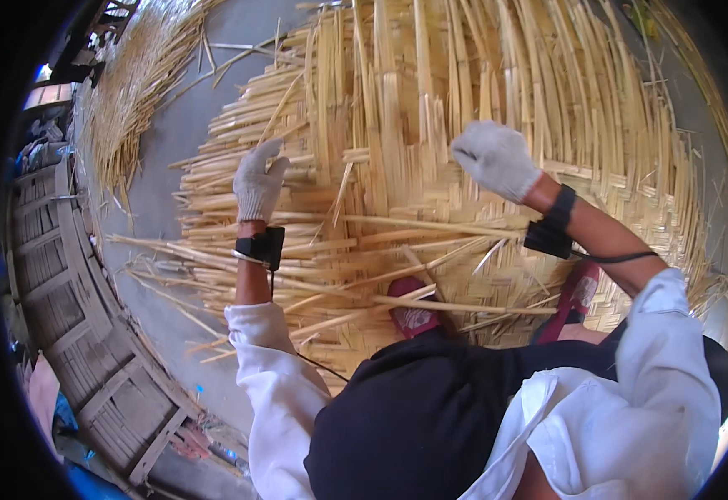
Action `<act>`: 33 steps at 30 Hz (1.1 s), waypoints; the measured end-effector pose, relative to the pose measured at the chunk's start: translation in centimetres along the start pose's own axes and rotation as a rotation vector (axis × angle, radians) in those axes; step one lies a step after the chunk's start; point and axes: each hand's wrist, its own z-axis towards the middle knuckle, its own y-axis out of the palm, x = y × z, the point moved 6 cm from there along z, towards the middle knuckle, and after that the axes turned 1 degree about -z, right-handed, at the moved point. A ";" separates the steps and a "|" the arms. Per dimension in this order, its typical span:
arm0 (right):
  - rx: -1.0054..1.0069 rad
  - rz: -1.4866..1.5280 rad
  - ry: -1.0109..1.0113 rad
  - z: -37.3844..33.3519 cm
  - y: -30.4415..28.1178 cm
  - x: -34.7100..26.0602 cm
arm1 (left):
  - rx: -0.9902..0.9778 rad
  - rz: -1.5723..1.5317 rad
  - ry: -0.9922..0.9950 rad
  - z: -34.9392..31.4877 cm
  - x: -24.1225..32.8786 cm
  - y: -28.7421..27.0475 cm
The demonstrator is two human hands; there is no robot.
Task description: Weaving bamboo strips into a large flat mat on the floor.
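Note:
My left hand (258,182), in a white knitted glove, is above the left part of a woven mat of split bamboo strips (322,200). Its fingers are loosely bent, with the thumb apart from them. A thin bamboo strip (284,108) ends by its fingertips; whether they touch it I cannot tell. Farther right, my gloved right hand (494,160) is curled closed above the upright strips (464,67), and what it holds, if anything, is hidden. Loose long strips (431,225) lie across the mat between my hands and my feet.
My red shoes (412,308) stand on the woven part. Another heap of strips (130,92) lies at the far left on the grey floor (160,167). A slatted bamboo frame (76,308) runs along the left side. Black wrist devices with cables (550,232) are on both my wrists.

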 end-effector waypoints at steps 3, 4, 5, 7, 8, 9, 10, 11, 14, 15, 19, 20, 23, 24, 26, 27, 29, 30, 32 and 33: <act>-0.234 0.087 -0.098 -3.7 1.6 -4.2 | 0.084 -0.125 -0.059 -4.0 2.4 -2.1; -0.347 0.078 -0.166 -4.6 3.0 -5.4 | 0.059 -0.213 -0.109 -5.7 3.6 -2.0; -0.343 0.095 -0.170 -5.0 3.9 -5.9 | 0.038 -0.116 0.013 -7.1 5.8 -2.0; -0.517 -0.137 -0.092 -5.6 6.7 -6.0 | -0.060 -0.294 -0.032 -10.4 8.9 -0.8; -0.446 -0.076 -0.152 -5.5 6.6 -6.4 | -0.199 -0.213 -0.011 -11.7 10.1 0.0; -0.461 0.058 -0.108 -5.3 6.8 -6.1 | -0.187 -0.214 -0.008 -12.7 11.0 0.0; -0.537 0.145 -0.012 -5.4 7.1 -5.4 | -0.189 -0.124 0.011 -13.2 11.5 0.0; -0.479 0.190 -0.070 -5.0 6.3 -5.5 | -0.192 0.003 -0.015 -13.4 11.5 0.1; -0.656 0.260 0.058 -5.0 5.8 -4.5 | -0.202 0.165 -0.028 -13.0 10.9 0.7; -0.715 0.284 0.126 -5.1 5.7 -4.3 | -0.240 0.212 -0.041 -13.0 10.5 0.9; -0.627 0.112 0.014 -4.7 4.1 -5.3 | -0.355 -0.019 -0.022 -15.5 10.4 0.5; -0.473 0.044 -0.078 -4.1 3.3 -5.9 | -0.388 0.007 -0.057 -16.3 9.7 0.1; -0.537 0.199 -0.048 -3.8 3.3 -7.0 | -0.605 0.046 0.120 -18.6 9.3 -1.0; -0.657 0.258 0.061 -4.0 3.9 -7.0 | -0.546 0.066 0.147 -18.7 9.3 -1.6; -0.618 0.323 -0.038 -3.3 3.5 -9.0 | -0.532 0.048 0.113 -18.4 9.2 -2.0; -0.603 0.337 -0.067 -3.0 3.3 -10.0 | -0.514 0.080 0.107 -18.0 9.3 -2.0; -0.560 0.426 -0.085 -2.8 2.8 -12.2 | -0.396 0.015 0.139 -16.5 10.3 -2.4; -0.505 0.441 -0.095 -2.6 2.4 -13.0 | -0.418 0.029 0.124 -15.8 10.6 -2.0; -0.693 0.599 0.095 -3.2 3.1 -13.4 | -0.371 0.036 0.134 -14.1 11.5 -1.9; -0.793 0.599 0.230 -3.6 3.5 -12.9 | -0.404 0.028 0.144 -13.4 11.8 -1.7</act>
